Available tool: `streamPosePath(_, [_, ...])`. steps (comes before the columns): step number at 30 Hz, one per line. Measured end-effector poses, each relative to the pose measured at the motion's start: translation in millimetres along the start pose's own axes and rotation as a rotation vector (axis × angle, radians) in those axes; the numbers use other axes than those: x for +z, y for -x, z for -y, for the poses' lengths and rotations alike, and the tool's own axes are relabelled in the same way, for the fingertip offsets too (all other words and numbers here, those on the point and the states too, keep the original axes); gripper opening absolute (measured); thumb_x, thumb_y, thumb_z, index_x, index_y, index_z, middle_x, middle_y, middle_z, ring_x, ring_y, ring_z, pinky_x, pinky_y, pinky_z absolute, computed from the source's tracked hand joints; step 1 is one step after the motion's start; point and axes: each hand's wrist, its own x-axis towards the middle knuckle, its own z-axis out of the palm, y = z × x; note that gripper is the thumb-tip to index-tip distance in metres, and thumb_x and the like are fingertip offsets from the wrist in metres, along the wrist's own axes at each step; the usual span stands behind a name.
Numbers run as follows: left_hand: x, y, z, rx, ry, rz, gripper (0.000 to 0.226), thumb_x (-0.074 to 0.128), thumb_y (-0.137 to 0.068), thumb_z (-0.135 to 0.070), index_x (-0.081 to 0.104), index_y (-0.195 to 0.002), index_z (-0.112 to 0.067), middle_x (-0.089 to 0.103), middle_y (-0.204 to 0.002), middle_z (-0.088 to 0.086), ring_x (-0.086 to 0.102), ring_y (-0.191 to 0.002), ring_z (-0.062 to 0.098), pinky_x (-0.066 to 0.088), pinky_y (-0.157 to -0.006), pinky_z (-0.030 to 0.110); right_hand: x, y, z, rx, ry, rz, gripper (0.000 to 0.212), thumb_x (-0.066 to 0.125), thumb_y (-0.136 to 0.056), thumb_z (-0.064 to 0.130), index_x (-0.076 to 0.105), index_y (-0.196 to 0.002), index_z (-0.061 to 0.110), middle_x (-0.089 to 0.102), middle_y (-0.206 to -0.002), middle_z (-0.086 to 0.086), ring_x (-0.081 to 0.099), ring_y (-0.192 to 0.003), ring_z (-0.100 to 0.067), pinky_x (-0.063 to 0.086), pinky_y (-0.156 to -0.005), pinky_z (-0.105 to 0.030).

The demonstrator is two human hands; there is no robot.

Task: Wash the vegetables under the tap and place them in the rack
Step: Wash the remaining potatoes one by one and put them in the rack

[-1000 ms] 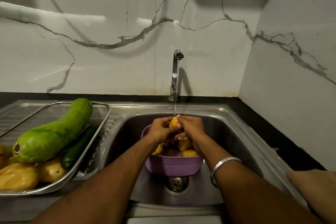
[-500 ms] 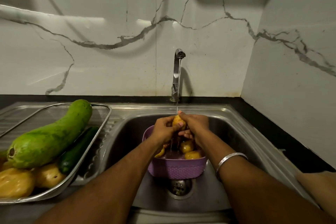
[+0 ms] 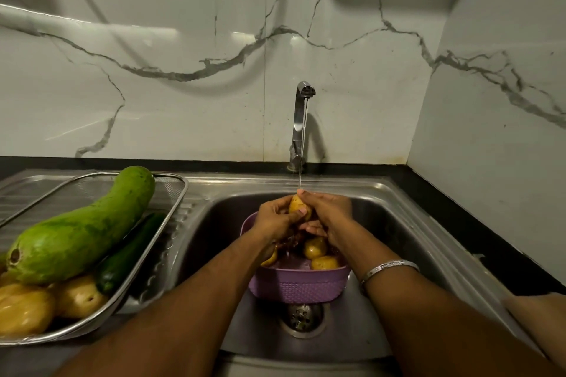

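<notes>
Over the purple basket [image 3: 298,286] in the sink [image 3: 407,242], left hand [image 3: 275,217] and right hand [image 3: 329,213] cupped round one potato [image 3: 296,204], fingers curled, under the tap [image 3: 301,122] stream. Probably firm, light, slippery wet; best gripped round the middle. Rack [image 3: 171,220] left, half full.

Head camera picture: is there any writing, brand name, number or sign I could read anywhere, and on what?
None can be read.
The tap, purple basket, wire rack and marble wall show no lettering.
The bracelet bears a fine pattern, too small to tell whether it is writing.
</notes>
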Motion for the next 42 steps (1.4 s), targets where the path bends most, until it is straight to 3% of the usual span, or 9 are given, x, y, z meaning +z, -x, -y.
streamPosePath(7, [-5.9, -4.4, -3.4, -0.031, 0.031, -0.048, 0.03, 0.063, -0.096, -0.003, 0.067, -0.126, -0.007, 0.077, -0.101, 0.012, 0.075, -0.086, 0.023, 0.061, -0.082, 0.041, -7.3, -0.1, 5.6, 0.093, -0.035, 0.191, 0.023, 0.07, -0.095, 0.012, 0.073, -0.116, 0.021, 0.077, -0.1, -0.019, 0.077, -0.074, -0.032, 0.063, -0.059, -0.031])
streamPosePath(12, [0.5, 1.3, -0.4, -0.077, -0.021, 0.018, 0.03, 0.062, -0.097, -0.005, 0.067, -0.125, -0.017, 0.077, -0.108, 0.009, 0.075, -0.098, 0.025, 0.062, -0.087, 0.045, -6.0, 3.3, 1.7, 0.056, 0.002, 0.02, 0.02, 0.081, -0.086, 0.026, 0.075, -0.102, 0.016, 0.078, -0.088, -0.017, 0.074, -0.061, -0.03, 0.056, -0.044, -0.025])
streamPosePath(16, [0.2, 0.3, -3.1, -0.049, -0.036, -0.02, 0.03, 0.062, -0.097, -0.004, 0.067, -0.125, -0.015, 0.077, -0.106, 0.009, 0.075, -0.098, 0.026, 0.06, -0.091, 0.048, -5.5, 1.0, 4.2, 0.07, -0.014, 0.051, 0.014, 0.075, -0.092, 0.019, 0.073, -0.106, 0.017, 0.076, -0.095, -0.018, 0.076, -0.071, -0.034, 0.06, -0.051, -0.028])
streamPosePath(20, [-3.8, -1.1, -6.2, -0.041, -0.046, -0.039, 0.03, 0.061, -0.098, -0.002, 0.067, -0.124, -0.013, 0.076, -0.106, 0.011, 0.073, -0.101, 0.029, 0.061, -0.088, 0.047, -10.7, 3.5, 6.1, 0.085, -0.017, 0.18, 0.025, 0.077, -0.089, 0.011, 0.073, -0.112, 0.017, 0.078, -0.093, -0.019, 0.076, -0.072, -0.033, 0.064, -0.061, -0.031])
streamPosePath(26, [5.3, 6.5, -5.1, -0.041, -0.084, 0.003, 0.028, 0.061, -0.098, -0.004, 0.067, -0.118, -0.023, 0.076, -0.107, 0.005, 0.076, -0.09, 0.019, 0.064, -0.078, 0.038, -3.3, 1.1, 0.7, 0.014, 0.009, -0.007, 0.032, 0.087, -0.08, 0.032, 0.073, -0.102, 0.014, 0.077, -0.091, -0.016, 0.074, -0.061, -0.029, 0.054, -0.042, -0.025])
streamPosePath(31, [-1.4, 2.7, -9.4, -0.038, -0.077, -0.028, 0.033, 0.062, -0.096, 0.0, 0.067, -0.126, -0.012, 0.076, -0.108, 0.01, 0.075, -0.096, 0.025, 0.061, -0.087, 0.045, -12.0, 0.7, 8.2, 0.087, -0.022, 0.143, 0.012, 0.07, -0.095, 0.014, 0.074, -0.107, 0.015, 0.076, -0.096, -0.022, 0.076, -0.081, -0.041, 0.063, -0.065, -0.037])
streamPosePath(36, [-2.7, 2.1, -6.8, 0.005, -0.152, -0.031, 0.036, 0.063, -0.096, 0.0, 0.065, -0.13, -0.012, 0.075, -0.111, 0.009, 0.074, -0.1, 0.025, 0.062, -0.084, 0.044, -16.8, -0.3, 7.2, 0.109, -0.015, 0.201, 0.026, 0.076, -0.09, 0.009, 0.074, -0.114, 0.016, 0.076, -0.095, -0.024, 0.076, -0.079, -0.04, 0.064, -0.057, -0.034])
streamPosePath(39, [-1.9, 3.6, -5.0, 0.018, -0.167, 0.001, 0.035, 0.063, -0.096, -0.003, 0.066, -0.127, -0.017, 0.076, -0.11, 0.006, 0.075, -0.097, 0.02, 0.062, -0.075, 0.033, -14.4, 3.5, 6.5, 0.084, -0.017, 0.126, 0.028, 0.084, -0.083, 0.018, 0.075, -0.109, 0.014, 0.078, -0.087, -0.019, 0.077, -0.074, -0.037, 0.062, -0.054, -0.03])
streamPosePath(42, [2.6, 6.9, -5.7, 0.024, -0.174, 0.028, 0.034, 0.062, -0.097, -0.005, 0.065, -0.127, -0.019, 0.075, -0.113, 0.006, 0.074, -0.101, 0.021, 0.063, -0.08, 0.036, -9.1, 4.2, 7.3, 0.057, 0.024, 0.039, 0.035, 0.089, -0.077, 0.031, 0.074, -0.105, 0.014, 0.078, -0.082, -0.017, 0.077, -0.068, -0.033, 0.059, -0.048, -0.026])
